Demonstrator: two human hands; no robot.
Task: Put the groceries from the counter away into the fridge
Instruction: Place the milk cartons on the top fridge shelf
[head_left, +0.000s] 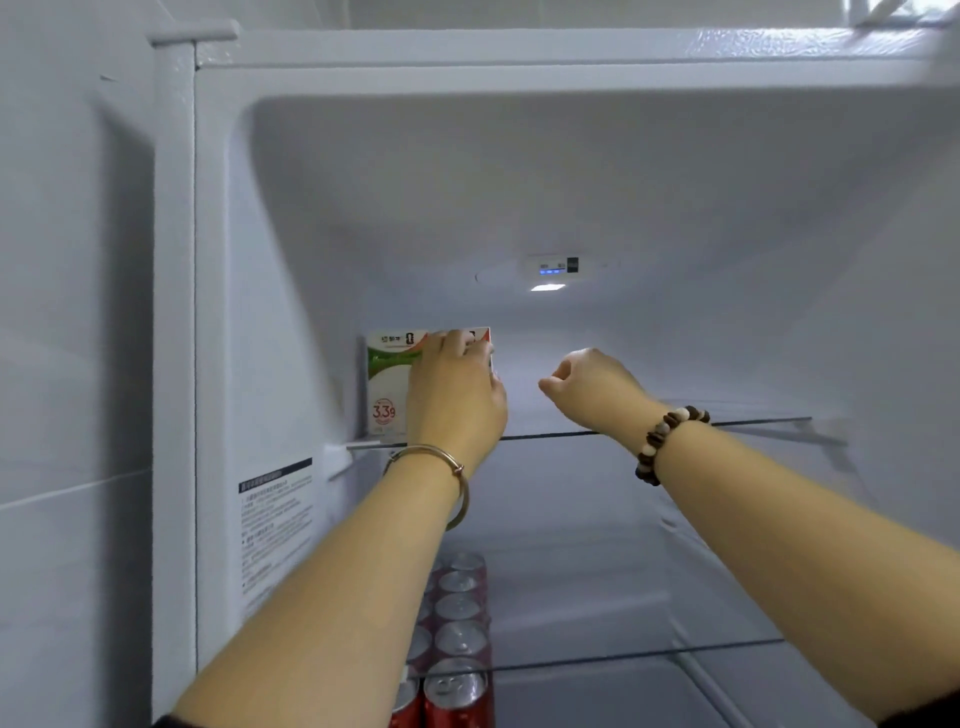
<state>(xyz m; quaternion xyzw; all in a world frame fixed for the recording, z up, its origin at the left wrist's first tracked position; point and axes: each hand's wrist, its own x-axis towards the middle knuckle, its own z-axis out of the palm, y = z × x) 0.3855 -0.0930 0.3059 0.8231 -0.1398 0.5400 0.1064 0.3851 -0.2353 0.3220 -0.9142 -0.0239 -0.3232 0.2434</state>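
A white, green and red milk carton (387, 382) stands upright at the far left of the fridge's top glass shelf (753, 422), close to the left inner wall. My left hand (454, 389) reaches in and grips the carton from its right side, fingers curled over its top edge. My right hand (587, 387) hovers over the middle of the same shelf with its fingers curled and nothing in it. A metal bangle sits on my left wrist, a bead bracelet on my right.
Several red drink cans (460, 644) stand in rows at the left of the lower glass shelf (727, 652). A printed label (275, 535) is stuck on the left inner wall. A lamp and control panel (553, 275) sit at the back of the ceiling.
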